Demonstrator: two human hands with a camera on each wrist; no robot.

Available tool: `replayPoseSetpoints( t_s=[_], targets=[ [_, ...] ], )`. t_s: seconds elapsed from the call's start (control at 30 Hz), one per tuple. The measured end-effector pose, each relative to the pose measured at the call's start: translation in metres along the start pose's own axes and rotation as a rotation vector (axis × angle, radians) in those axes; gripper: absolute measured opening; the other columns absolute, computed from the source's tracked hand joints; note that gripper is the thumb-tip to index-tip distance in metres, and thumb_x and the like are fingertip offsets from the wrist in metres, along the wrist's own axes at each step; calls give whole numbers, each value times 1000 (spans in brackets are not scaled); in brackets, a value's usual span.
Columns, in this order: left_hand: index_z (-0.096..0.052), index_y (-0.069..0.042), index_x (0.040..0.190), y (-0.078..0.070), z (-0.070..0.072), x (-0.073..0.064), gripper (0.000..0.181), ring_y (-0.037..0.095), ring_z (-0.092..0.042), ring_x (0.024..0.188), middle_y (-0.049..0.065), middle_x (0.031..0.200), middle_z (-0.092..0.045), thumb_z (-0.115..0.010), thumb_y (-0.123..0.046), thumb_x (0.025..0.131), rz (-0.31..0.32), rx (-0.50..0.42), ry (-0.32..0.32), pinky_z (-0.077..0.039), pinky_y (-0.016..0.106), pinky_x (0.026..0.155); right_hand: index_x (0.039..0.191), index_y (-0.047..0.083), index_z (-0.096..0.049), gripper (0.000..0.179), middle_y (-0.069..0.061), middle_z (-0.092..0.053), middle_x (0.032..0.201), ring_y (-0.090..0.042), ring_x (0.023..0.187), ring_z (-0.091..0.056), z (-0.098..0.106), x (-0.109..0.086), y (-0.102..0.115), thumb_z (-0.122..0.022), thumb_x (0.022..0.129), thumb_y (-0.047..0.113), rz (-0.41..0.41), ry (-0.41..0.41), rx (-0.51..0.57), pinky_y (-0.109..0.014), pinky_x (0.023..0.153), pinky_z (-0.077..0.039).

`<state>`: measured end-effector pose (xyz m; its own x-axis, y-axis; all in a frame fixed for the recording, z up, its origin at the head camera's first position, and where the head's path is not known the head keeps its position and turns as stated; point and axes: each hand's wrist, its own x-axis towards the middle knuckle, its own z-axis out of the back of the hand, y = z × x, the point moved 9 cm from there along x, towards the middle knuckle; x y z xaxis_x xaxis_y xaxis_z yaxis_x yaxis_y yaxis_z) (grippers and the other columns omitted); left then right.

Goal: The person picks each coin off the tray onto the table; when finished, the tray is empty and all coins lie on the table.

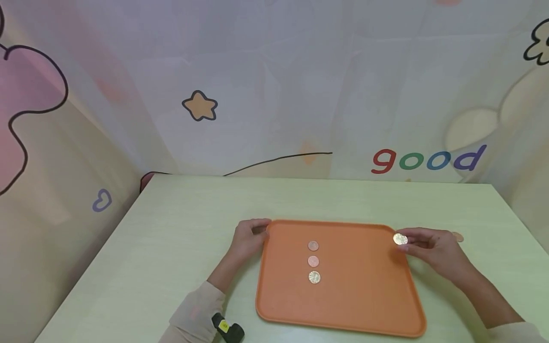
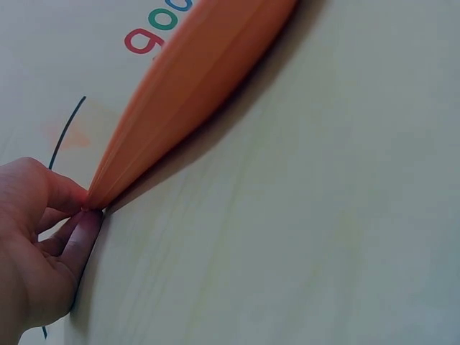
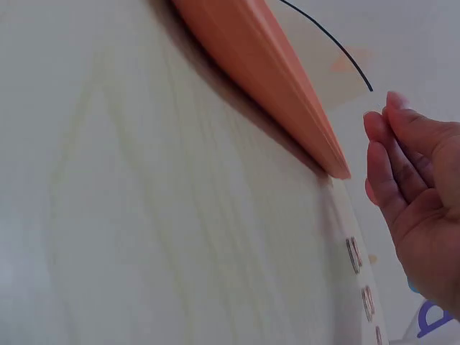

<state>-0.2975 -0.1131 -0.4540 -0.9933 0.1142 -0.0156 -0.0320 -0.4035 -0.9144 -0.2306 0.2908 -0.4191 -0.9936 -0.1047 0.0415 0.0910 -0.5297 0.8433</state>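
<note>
An orange tray (image 1: pixel 360 281) lies on the table. My left hand (image 1: pixel 249 238) holds its far left corner, thumb and fingertips meeting at the rim in the left wrist view. Between thumb and fingers, my right hand (image 1: pixel 439 250) pinches a gold-coloured coin (image 1: pixel 401 239) over the far right corner. In the right wrist view the hand hides that coin. Toward the left on the tray, a column holds two copper-coloured coins, a far one (image 1: pixel 313 246) and a middle one (image 1: pixel 313 261), with a gold-coloured coin (image 1: pixel 314 277) nearest me.
Beyond the right hand a copper-coloured coin (image 1: pixel 458 237) shows on the pale wooden table (image 1: pixel 193 205). The right wrist view has more coins (image 3: pixel 368 303) lined up there. A printed cloth (image 1: pixel 274 95) hangs behind the table's far edge. A black strap device (image 1: pixel 227 328) sits by the left sleeve.
</note>
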Motion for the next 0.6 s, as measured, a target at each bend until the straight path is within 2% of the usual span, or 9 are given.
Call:
replayPoseSetpoints(
  t_s=[0.13, 0.27, 0.6],
  targets=[
    [-71, 4, 122, -2, 0, -1, 35, 30, -68, 108, 20, 120, -72, -59, 6, 89, -9, 7, -1, -58, 32, 86, 114, 5, -76, 28, 31, -71, 90, 8, 79, -71, 13, -6, -4, -78, 86, 5, 33, -45, 39, -10, 70, -56],
    [-71, 4, 122, -3, 0, -3, 35, 31, -67, 109, 20, 122, -71, -59, 6, 89, -4, 3, 5, -59, 32, 85, 110, 21, -78, 30, 29, -73, 92, 6, 78, -73, 23, -10, -9, -76, 87, 1, 39, -59, 105, -12, 69, -57],
    [-72, 5, 121, -2, 1, -1, 35, 31, -68, 108, 21, 121, -72, -59, 7, 88, -5, 12, -12, -58, 32, 87, 105, 29, -79, 31, 36, -70, 90, 12, 76, -69, 57, -25, -30, -77, 87, 4, -18, -157, 48, -7, 65, -50]
  ],
)
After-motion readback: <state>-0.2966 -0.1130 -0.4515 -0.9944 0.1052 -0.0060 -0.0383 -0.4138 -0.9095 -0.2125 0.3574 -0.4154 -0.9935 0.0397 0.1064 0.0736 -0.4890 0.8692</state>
